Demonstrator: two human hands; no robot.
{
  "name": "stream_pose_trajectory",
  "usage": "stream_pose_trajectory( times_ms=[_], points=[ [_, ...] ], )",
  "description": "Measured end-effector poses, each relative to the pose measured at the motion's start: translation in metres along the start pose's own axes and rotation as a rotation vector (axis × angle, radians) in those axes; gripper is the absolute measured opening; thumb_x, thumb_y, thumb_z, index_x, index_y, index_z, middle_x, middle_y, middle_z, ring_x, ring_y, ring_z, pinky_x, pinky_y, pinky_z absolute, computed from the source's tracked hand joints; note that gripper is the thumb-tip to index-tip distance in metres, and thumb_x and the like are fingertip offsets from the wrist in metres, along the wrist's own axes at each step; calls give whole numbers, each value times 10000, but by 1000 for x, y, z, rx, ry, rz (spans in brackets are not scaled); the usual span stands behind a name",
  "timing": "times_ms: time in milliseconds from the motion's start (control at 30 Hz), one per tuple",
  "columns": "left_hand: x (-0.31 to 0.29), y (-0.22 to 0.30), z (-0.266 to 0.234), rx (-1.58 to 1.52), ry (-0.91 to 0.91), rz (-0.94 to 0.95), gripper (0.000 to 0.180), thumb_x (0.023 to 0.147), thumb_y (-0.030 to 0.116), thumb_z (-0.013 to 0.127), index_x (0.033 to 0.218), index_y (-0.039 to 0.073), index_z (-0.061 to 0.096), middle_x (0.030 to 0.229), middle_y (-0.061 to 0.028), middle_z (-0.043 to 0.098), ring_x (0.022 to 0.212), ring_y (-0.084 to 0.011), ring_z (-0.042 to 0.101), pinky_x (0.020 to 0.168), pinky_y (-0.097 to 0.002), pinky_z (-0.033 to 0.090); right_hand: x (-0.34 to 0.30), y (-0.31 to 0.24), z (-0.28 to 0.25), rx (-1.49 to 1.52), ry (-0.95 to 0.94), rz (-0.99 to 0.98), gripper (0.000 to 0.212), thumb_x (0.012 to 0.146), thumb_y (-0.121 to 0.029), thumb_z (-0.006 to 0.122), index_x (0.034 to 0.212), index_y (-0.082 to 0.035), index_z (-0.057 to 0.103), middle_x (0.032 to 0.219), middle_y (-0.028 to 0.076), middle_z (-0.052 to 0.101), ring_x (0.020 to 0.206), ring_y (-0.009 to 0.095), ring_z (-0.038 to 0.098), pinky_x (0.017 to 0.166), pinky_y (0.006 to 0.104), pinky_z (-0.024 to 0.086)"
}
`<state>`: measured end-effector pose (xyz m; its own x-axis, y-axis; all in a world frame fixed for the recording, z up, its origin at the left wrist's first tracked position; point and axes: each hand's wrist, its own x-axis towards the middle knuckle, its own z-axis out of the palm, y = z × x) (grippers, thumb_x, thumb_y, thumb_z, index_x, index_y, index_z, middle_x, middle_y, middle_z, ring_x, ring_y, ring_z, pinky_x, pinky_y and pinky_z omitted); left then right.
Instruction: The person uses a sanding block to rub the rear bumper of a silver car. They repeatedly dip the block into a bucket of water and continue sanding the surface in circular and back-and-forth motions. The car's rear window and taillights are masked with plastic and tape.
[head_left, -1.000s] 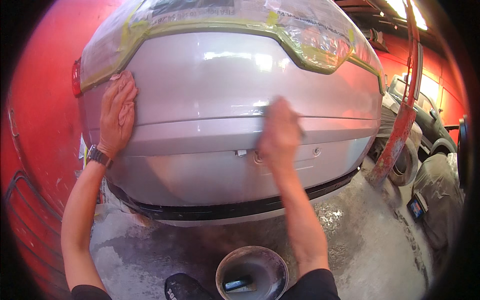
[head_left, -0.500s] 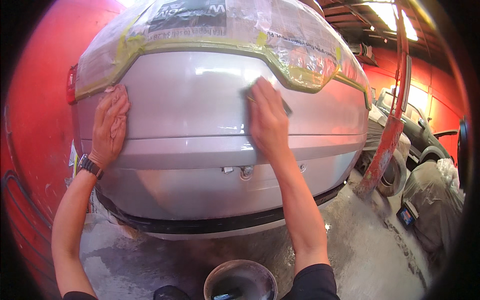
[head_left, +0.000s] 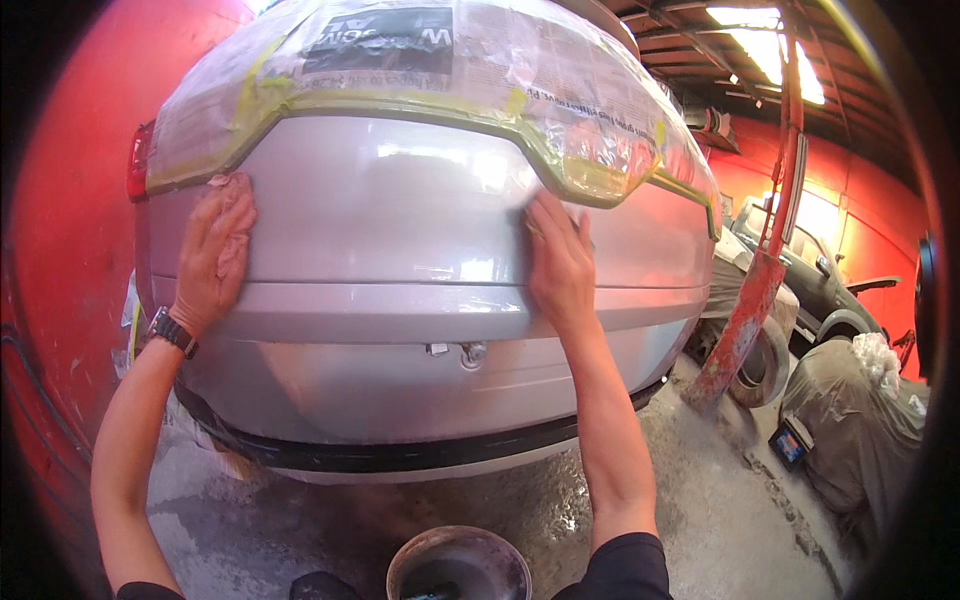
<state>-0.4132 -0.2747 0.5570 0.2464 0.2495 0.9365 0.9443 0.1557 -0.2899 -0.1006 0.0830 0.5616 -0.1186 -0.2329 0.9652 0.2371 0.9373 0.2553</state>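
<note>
A silver-grey car tailgate (head_left: 390, 210) fills the middle of the view, its paint wet-looking and shiny in spots. My left hand (head_left: 205, 265) presses a crumpled pink cloth (head_left: 236, 228) against the tailgate's left side, below the masked edge. Farther right, my right hand (head_left: 560, 255) lies on the panel near the taped corner, its fingers together over a thin dark flat piece (head_left: 586, 228). Most of that piece is hidden under the palm, so its kind is unclear. A black watch (head_left: 174, 332) is on my left wrist.
Newspaper and plastic masking (head_left: 400, 60), edged with yellow-green tape, covers the rear window. Below me a round bucket (head_left: 458, 545) stands on the wet floor. To the right are a slanted red post (head_left: 745, 325), a tyre (head_left: 765, 365), covered items (head_left: 850, 430) and another vehicle (head_left: 810, 265).
My right hand has slid slightly right and down across the panel, and less of the dark piece shows. My left hand stays with the cloth. The whole view has shifted a little.
</note>
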Motion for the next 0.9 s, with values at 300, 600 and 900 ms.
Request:
stream_pose_trajectory(
  times_ms=[300, 600, 900],
  points=[
    [-4, 1, 3, -19, 35, -13, 475, 1009, -22, 581, 1482, 21, 598, 1558, -198, 518, 1517, -400, 437, 1249, -482, 382, 57, -42, 32, 4, 76, -45, 375, 984, -22, 672, 1355, 0, 620, 1467, 184, 642, 1353, 396, 614, 1157, 612, 460],
    [-8, -4, -1, 37, 37, -1, 508, 956, 6, 644, 1461, 57, 627, 1531, -193, 557, 1462, -405, 502, 1243, -508, 372, 55, -31, 25, -18, 58, -58, 367, 989, 4, 652, 1354, -24, 646, 1449, 176, 666, 1318, 391, 653, 1152, 618, 468],
    [1, 2, 0, 35, 32, 39, 515, 977, 23, 610, 1491, 58, 594, 1560, -196, 538, 1488, -393, 481, 1284, -529, 314, 96, -148, 99, 86, 30, -348, 313, 984, -78, 642, 1284, 7, 679, 1380, 185, 693, 1296, 355, 662, 1110, 584, 512]
  ],
)
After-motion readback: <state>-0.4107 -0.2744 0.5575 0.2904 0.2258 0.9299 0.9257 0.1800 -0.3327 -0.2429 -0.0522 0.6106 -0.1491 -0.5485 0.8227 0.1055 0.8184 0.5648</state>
